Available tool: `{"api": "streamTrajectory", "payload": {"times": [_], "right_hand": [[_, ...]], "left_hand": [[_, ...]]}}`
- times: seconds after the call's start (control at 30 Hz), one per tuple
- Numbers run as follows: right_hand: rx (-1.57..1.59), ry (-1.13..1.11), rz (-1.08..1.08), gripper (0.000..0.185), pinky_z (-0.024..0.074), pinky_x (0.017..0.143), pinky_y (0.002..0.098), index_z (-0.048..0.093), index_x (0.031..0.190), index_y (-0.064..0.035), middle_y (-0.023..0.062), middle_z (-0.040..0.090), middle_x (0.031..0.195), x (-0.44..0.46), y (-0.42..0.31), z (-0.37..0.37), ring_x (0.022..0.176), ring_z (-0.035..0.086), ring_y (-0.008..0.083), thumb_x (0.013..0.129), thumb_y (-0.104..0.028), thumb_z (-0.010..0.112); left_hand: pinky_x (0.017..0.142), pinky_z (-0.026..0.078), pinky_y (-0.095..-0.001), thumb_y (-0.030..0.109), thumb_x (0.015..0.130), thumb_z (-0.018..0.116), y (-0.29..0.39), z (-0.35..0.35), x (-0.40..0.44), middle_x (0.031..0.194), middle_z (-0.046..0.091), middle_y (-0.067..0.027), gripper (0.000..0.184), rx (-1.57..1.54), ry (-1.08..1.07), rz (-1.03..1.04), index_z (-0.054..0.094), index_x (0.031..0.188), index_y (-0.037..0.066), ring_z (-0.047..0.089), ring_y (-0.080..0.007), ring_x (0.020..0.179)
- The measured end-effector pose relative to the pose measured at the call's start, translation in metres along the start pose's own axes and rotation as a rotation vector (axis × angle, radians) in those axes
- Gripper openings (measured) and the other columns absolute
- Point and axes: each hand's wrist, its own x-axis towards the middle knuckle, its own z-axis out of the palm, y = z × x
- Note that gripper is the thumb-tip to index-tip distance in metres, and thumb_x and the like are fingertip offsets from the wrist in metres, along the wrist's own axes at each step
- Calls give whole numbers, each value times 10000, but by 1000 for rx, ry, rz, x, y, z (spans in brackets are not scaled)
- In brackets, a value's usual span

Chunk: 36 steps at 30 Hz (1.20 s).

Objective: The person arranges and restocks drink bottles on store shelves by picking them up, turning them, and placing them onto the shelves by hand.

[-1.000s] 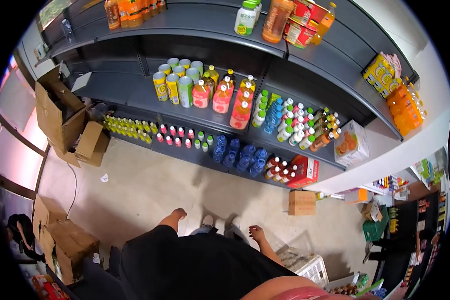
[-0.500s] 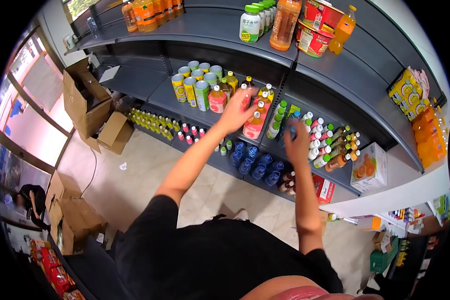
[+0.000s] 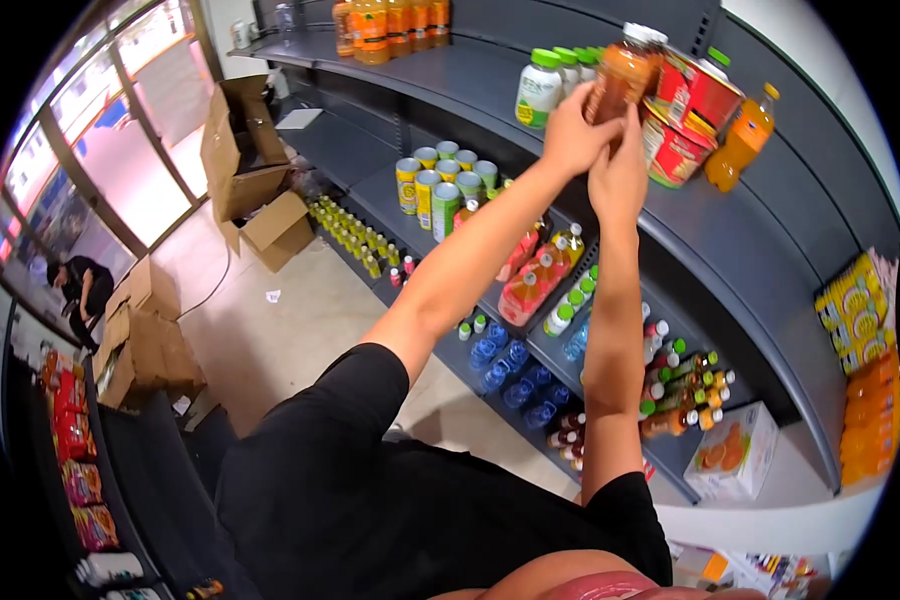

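An orange-brown drink bottle (image 3: 622, 78) with a white cap stands at the front of the upper shelf, tilted in view. My left hand (image 3: 574, 135) is closed around its lower left side. Pressed close beside it, my right hand (image 3: 620, 172) has its fingers at the bottle's lower front. White bottles with green caps (image 3: 540, 90) stand to the left. Two stacked red instant noodle tubs (image 3: 678, 145) are just right of the hands, and an orange soda bottle (image 3: 745, 138) leans beyond them. Part of another white-capped bottle shows behind the held one.
Cans (image 3: 425, 190), pink drink bottles (image 3: 538, 285) and several small bottles fill the lower shelves. Open cardboard boxes (image 3: 275, 232) lie on the floor at left. A person (image 3: 82, 290) sits crouched near the glass doors. An orange-printed carton (image 3: 732, 450) stands at lower right.
Both hands have risen from the middle shelf drinks to the orange-brown bottle on the upper shelf and come together there. The view has turned, shifting the shelves.
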Motion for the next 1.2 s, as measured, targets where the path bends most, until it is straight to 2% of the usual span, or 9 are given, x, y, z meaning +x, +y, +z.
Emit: {"api": "streamTrajectory", "payload": {"times": [0.23,0.4,0.47,0.63,0.67,0.73,0.87,1.03,1.2], "right_hand": [[502,276,-24,766,471,1042,390,408,1470,10,179,542,1381,-65,-13,3,1237,581,276,835,-68,830],[825,-206,373,680,499,970,411,462,1373,25,162,608,1227,-215,-39,63,1101,627,278,854,-254,799],[846,-369,436,667,509,941,407,478,1341,36,158,615,1191,-300,-38,93,1061,636,275,845,-285,789],[943,-824,359,583,540,817,387,543,1259,63,148,653,1075,-471,-66,149,917,667,270,845,-286,760],[882,-1246,596,533,535,824,383,559,1268,64,156,674,1058,-457,-88,151,908,669,265,856,-216,749],[706,-1438,435,505,532,835,381,563,1272,63,164,690,1047,-484,-112,183,926,671,263,864,-174,743],[831,-1313,486,497,497,946,399,538,1308,79,180,652,1195,-516,-147,247,1074,644,299,918,-186,694],[1253,-1283,804,698,340,1151,406,336,1541,15,159,421,1535,-559,-197,382,1387,437,286,1066,-491,411],[1278,-1360,1262,729,405,1099,420,328,1549,-82,98,465,1466,-491,-350,382,1319,490,264,1045,-608,334]], "left_hand": [[1019,498,-385,200,795,821,54,-49,-81,1334,634,-187,660,111,-122,257,563,1372,12,630,-291,1211],[1134,383,-489,192,806,793,33,-154,-196,1458,545,-168,682,192,-356,343,533,1422,60,521,-360,1353],[1141,376,-475,202,809,798,40,-207,-254,1491,510,-169,741,370,-396,178,490,1470,72,509,-363,1362],[1043,469,-412,338,876,734,72,-367,-387,1350,611,-228,802,336,-404,-968,392,1544,57,598,-365,1251],[1011,493,-412,383,896,704,84,-393,-394,1271,662,-245,797,383,-436,-1239,384,1544,46,638,-369,1197],[967,516,-424,440,925,655,77,-424,-449,1152,709,-254,783,730,-691,-1217,379,1552,62,682,-380,1108],[1021,478,-463,400,974,629,76,-468,-469,1320,627,-272,749,505,-199,-1072,325,1577,75,626,-428,1175],[1092,436,-437,360,965,646,100,-546,-447,1465,518,-239,774,677,-132,-1027,291,1590,70,537,-399,1310],[1125,405,-427,354,957,649,98,-592,-445,1596,318,-223,808,784,114,-860,256,1594,50,437,-389,1399]]}}
